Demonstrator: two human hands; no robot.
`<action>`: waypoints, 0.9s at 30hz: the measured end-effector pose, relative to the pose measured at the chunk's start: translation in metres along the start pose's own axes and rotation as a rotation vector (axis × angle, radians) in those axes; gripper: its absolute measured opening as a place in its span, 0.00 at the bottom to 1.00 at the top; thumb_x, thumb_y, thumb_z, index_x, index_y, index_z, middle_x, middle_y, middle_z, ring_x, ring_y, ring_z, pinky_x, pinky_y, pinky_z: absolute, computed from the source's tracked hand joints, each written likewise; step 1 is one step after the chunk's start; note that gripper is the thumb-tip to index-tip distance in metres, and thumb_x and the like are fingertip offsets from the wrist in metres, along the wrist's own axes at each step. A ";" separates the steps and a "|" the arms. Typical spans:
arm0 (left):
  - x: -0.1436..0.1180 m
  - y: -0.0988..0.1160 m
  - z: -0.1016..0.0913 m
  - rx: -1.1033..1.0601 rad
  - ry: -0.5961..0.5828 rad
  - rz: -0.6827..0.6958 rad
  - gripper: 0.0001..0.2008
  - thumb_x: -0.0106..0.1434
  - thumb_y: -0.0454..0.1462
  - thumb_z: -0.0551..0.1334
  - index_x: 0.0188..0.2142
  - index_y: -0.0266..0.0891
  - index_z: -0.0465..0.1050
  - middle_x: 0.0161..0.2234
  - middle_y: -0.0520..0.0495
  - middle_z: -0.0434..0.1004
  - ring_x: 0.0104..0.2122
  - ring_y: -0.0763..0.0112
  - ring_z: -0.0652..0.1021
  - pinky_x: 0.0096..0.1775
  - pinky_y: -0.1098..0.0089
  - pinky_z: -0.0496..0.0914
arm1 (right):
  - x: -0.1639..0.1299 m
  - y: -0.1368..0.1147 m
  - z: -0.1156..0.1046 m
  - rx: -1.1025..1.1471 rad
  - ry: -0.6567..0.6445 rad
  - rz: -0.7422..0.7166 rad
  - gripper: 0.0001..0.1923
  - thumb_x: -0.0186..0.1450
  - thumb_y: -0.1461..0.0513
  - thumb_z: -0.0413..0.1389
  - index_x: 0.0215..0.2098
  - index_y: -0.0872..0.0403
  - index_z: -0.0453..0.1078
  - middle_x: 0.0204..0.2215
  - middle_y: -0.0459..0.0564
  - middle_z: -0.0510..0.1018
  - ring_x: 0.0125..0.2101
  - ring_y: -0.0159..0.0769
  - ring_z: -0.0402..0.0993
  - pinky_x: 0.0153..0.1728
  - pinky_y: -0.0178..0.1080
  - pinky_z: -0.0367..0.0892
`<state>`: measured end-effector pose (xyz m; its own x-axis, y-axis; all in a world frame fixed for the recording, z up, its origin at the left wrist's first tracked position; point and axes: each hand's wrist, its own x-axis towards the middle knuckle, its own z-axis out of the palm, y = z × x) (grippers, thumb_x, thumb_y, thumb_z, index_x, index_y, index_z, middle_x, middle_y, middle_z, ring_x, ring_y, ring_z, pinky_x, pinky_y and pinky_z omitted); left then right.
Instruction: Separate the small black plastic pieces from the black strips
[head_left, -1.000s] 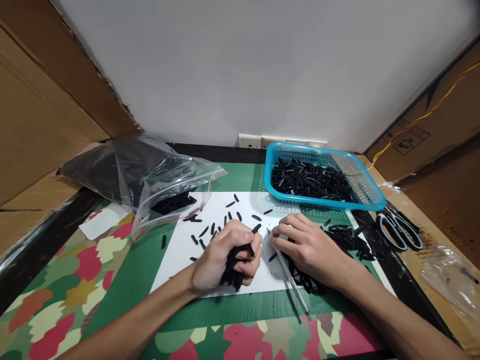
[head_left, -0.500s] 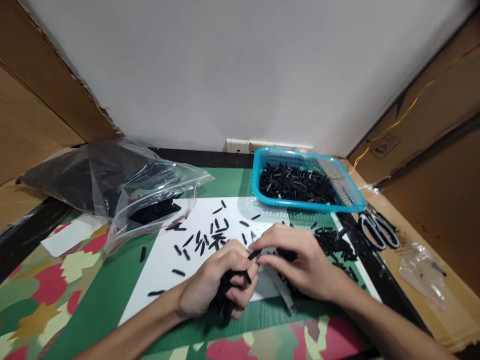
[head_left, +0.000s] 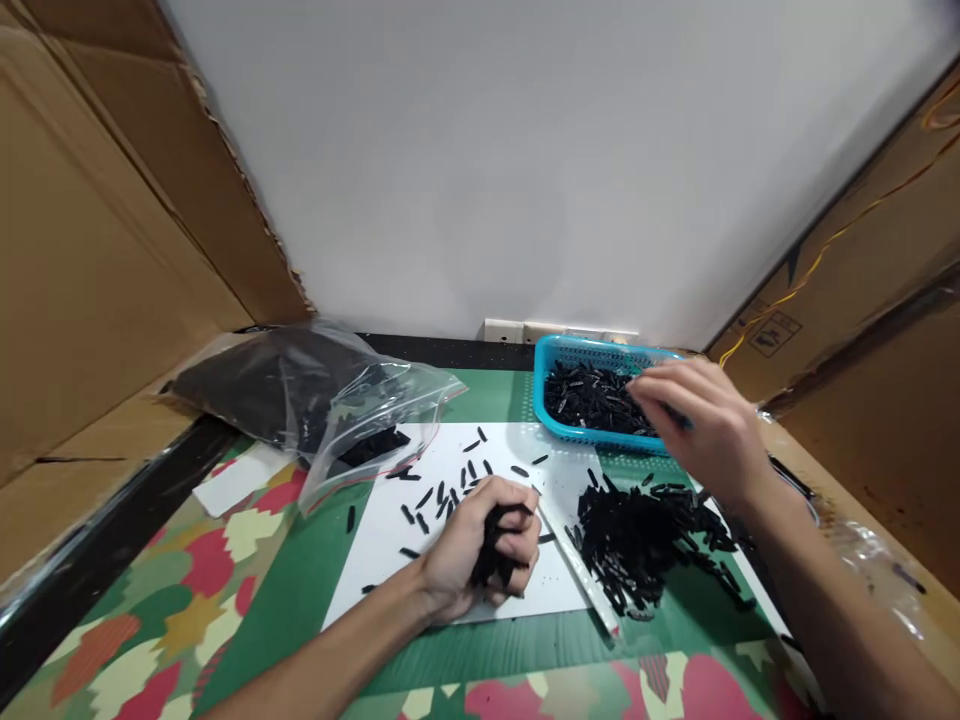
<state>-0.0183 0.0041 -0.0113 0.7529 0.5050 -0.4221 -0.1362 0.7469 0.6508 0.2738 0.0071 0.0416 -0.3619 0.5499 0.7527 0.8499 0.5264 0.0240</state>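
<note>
Resting on a white sheet of paper [head_left: 457, 480], the person's left hand [head_left: 480, 550] was curled into a fist, its fingers pressed together around a bundle of small black pieces [head_left: 497, 548] whose ends stuck out between the fingers and below the palm. Just right of that fist lay a thin white stick [head_left: 579, 563], slanting across the edge of the paper, and beyond the stick sat a loose heap of black pieces [head_left: 645, 535] on the green patterned mat [head_left: 300, 590]. Just past the fist's knuckles, more single black pieces [head_left: 450, 490] lay scattered over the paper, apart from one another.

Farther out and to the right of the fist, the right hand [head_left: 701, 425] was raised over the near edge of a blue basket [head_left: 551, 395] that held many more black pieces. Its fingertips were drawn close, and something dark seemed pinched between them, though motion blur made that hard to confirm.

To the far left of the fist, a clear plastic bag [head_left: 337, 400] lay on its side with its mouth toward the paper, dark pieces showing inside. A white wall [head_left: 487, 170] stood behind the basket, with brown cardboard panels [head_left: 97, 290] on both sides.
</note>
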 end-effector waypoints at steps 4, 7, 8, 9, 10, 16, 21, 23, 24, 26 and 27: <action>-0.001 0.005 0.000 0.001 0.023 0.020 0.20 0.59 0.49 0.63 0.25 0.44 0.53 0.17 0.61 0.50 0.14 0.79 0.53 0.14 0.78 0.46 | 0.006 0.004 0.003 -0.043 0.002 0.116 0.05 0.73 0.65 0.60 0.42 0.51 0.79 0.47 0.55 0.84 0.49 0.50 0.78 0.52 0.56 0.71; -0.001 0.005 0.002 0.014 0.022 0.031 0.19 0.60 0.48 0.63 0.24 0.44 0.55 0.17 0.61 0.51 0.14 0.79 0.53 0.14 0.78 0.45 | 0.004 -0.027 0.011 0.329 0.008 0.098 0.04 0.73 0.66 0.61 0.44 0.53 0.78 0.41 0.53 0.84 0.42 0.41 0.80 0.44 0.43 0.75; -0.001 0.004 0.003 0.018 0.025 0.033 0.19 0.60 0.48 0.63 0.24 0.43 0.55 0.17 0.61 0.51 0.14 0.79 0.53 0.14 0.78 0.44 | 0.002 -0.041 0.014 0.439 -0.052 0.060 0.04 0.73 0.66 0.61 0.45 0.54 0.78 0.40 0.53 0.83 0.40 0.38 0.80 0.41 0.40 0.74; -0.001 0.003 0.004 0.021 0.032 0.033 0.20 0.60 0.48 0.64 0.25 0.43 0.56 0.17 0.61 0.51 0.14 0.79 0.53 0.14 0.78 0.44 | -0.001 -0.054 0.018 0.519 -0.089 0.004 0.04 0.73 0.65 0.60 0.45 0.55 0.77 0.38 0.53 0.83 0.37 0.38 0.79 0.38 0.39 0.73; -0.001 0.002 0.004 0.023 0.041 0.034 0.20 0.60 0.49 0.64 0.25 0.44 0.56 0.17 0.61 0.51 0.14 0.80 0.52 0.15 0.78 0.44 | -0.004 -0.066 0.022 0.563 -0.107 -0.034 0.04 0.74 0.64 0.60 0.46 0.56 0.77 0.36 0.53 0.83 0.35 0.38 0.78 0.36 0.39 0.72; 0.003 -0.003 0.006 0.042 0.084 0.051 0.22 0.62 0.50 0.68 0.25 0.42 0.59 0.17 0.62 0.52 0.16 0.82 0.49 0.16 0.80 0.48 | -0.027 -0.097 0.043 0.673 -0.131 0.020 0.04 0.75 0.66 0.58 0.45 0.58 0.76 0.32 0.52 0.81 0.30 0.36 0.74 0.32 0.37 0.66; 0.004 -0.005 0.005 0.045 0.106 0.025 0.22 0.65 0.51 0.65 0.25 0.42 0.59 0.17 0.60 0.54 0.15 0.80 0.53 0.16 0.79 0.47 | -0.031 -0.096 0.043 0.681 -0.141 0.103 0.05 0.73 0.68 0.57 0.43 0.58 0.76 0.32 0.52 0.81 0.31 0.36 0.75 0.33 0.37 0.67; 0.003 -0.005 0.005 0.039 0.111 0.016 0.22 0.65 0.51 0.64 0.25 0.42 0.58 0.17 0.60 0.53 0.14 0.79 0.54 0.15 0.78 0.45 | -0.030 -0.095 0.041 0.696 -0.140 0.130 0.06 0.72 0.68 0.56 0.41 0.58 0.76 0.31 0.52 0.80 0.30 0.35 0.74 0.33 0.37 0.67; 0.002 -0.005 0.005 0.036 0.111 0.013 0.22 0.65 0.51 0.63 0.25 0.43 0.58 0.17 0.60 0.52 0.14 0.79 0.55 0.15 0.78 0.45 | -0.029 -0.095 0.040 0.713 -0.141 0.150 0.06 0.72 0.68 0.56 0.41 0.58 0.76 0.30 0.51 0.80 0.30 0.35 0.74 0.33 0.37 0.66; 0.001 -0.004 0.005 0.032 0.098 0.018 0.21 0.65 0.50 0.63 0.24 0.42 0.58 0.17 0.60 0.52 0.14 0.78 0.56 0.15 0.78 0.45 | -0.028 -0.094 0.038 0.760 -0.151 0.196 0.06 0.73 0.67 0.56 0.40 0.58 0.76 0.30 0.51 0.80 0.29 0.34 0.74 0.33 0.36 0.67; 0.001 -0.004 0.005 0.031 0.086 0.027 0.21 0.65 0.49 0.62 0.24 0.42 0.58 0.17 0.59 0.53 0.14 0.77 0.57 0.15 0.78 0.46 | -0.027 -0.094 0.038 0.786 -0.162 0.226 0.06 0.73 0.67 0.56 0.39 0.58 0.77 0.30 0.50 0.80 0.29 0.33 0.74 0.33 0.35 0.67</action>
<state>-0.0140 -0.0007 -0.0111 0.6908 0.5614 -0.4556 -0.1346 0.7191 0.6818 0.1894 -0.0327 -0.0062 -0.3169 0.7514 0.5787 0.4151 0.6585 -0.6277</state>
